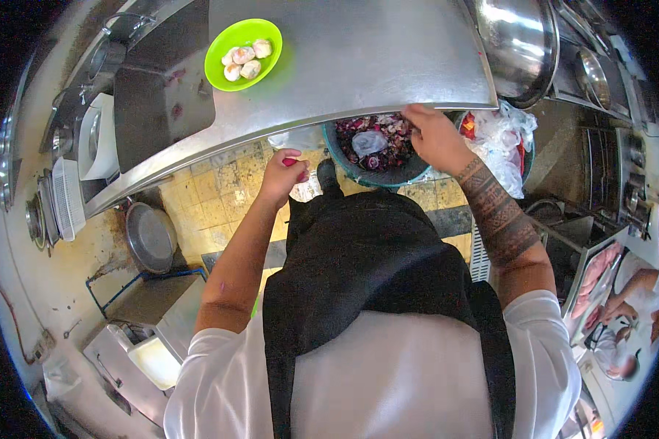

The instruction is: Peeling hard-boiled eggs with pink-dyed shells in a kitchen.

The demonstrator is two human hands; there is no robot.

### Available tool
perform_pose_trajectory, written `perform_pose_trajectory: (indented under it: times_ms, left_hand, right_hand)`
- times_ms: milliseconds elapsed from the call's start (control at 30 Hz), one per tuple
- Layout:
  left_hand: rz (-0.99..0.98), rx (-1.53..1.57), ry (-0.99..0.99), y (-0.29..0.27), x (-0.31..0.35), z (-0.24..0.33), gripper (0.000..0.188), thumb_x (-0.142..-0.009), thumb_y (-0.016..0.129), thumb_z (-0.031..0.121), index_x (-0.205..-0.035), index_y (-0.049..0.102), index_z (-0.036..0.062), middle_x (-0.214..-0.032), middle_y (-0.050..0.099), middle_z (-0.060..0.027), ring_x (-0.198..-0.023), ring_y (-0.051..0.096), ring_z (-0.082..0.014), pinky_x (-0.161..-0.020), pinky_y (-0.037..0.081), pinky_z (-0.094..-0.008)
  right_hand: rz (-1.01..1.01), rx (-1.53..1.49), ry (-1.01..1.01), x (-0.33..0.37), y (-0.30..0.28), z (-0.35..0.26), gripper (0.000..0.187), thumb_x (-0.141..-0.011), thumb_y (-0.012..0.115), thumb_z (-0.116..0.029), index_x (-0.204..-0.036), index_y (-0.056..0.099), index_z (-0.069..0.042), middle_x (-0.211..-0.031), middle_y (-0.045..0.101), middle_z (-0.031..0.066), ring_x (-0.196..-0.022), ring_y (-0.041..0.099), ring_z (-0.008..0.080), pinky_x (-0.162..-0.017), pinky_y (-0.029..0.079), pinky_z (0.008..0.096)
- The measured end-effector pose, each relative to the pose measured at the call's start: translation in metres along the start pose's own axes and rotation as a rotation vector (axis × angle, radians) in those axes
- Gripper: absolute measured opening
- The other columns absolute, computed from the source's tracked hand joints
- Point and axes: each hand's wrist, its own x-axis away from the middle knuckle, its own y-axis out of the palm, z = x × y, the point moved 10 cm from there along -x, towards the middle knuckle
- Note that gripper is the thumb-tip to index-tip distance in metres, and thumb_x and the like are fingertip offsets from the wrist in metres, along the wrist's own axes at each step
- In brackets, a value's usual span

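Note:
My left hand (280, 178) is closed around a small red-pink thing (291, 162), mostly hidden by the fingers; its kind cannot be made out. It hangs in front of the steel table's near edge, above the tiled floor. My right hand (441, 139) reaches over a round bin (379, 178) filled with dark purple and whitish scraps that look like vegetable peelings. Its fingers point toward the table edge and look apart, with nothing visible in them. A crumpled clear plastic bag (369, 143) lies on the scraps. On the table, a bright green bowl (216, 69) holds several whitish round pieces (243, 55).
The steel table (359, 58) spans the front. Right of the bin stands another container with white plastic bags (499, 139). A large steel pot (516, 47) is at the far right. A metal basin (151, 235) leans at left. Another person (633, 314) works at the lower right.

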Motion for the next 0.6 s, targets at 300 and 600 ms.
perform_pose_trajectory:
  times_ms: [300,600]
  left_hand:
    - [-0.069,0.274,-0.111,0.022,0.016,-0.026,0.026,-0.094,0.068,0.011,-0.117,0.059,0.0023,-0.102,0.064,-0.0115,-0.092,0.069,-0.0267,-0.084,0.062,-0.0407]
    - [0.033,0.289,-0.090,-0.031,0.047,-0.044,0.029,-0.094,0.070,0.012,-0.118,0.058,0.0007,-0.102,0.064,-0.0120,-0.091,0.070,-0.0259,-0.084,0.062,-0.0389]
  right_hand:
    - [0.190,0.102,0.059,-0.093,0.040,0.003,0.073,-0.102,0.055,-0.044,-0.148,0.038,0.009,-0.157,0.035,0.0306,-0.148,0.032,0.0424,-0.124,0.027,0.0421]
    - [-0.452,0.323,0.015,-0.022,0.041,-0.049,0.040,-0.093,0.066,-0.035,-0.086,0.071,0.004,-0.097,0.071,0.0230,-0.099,0.069,0.0377,-0.089,0.055,0.0470]
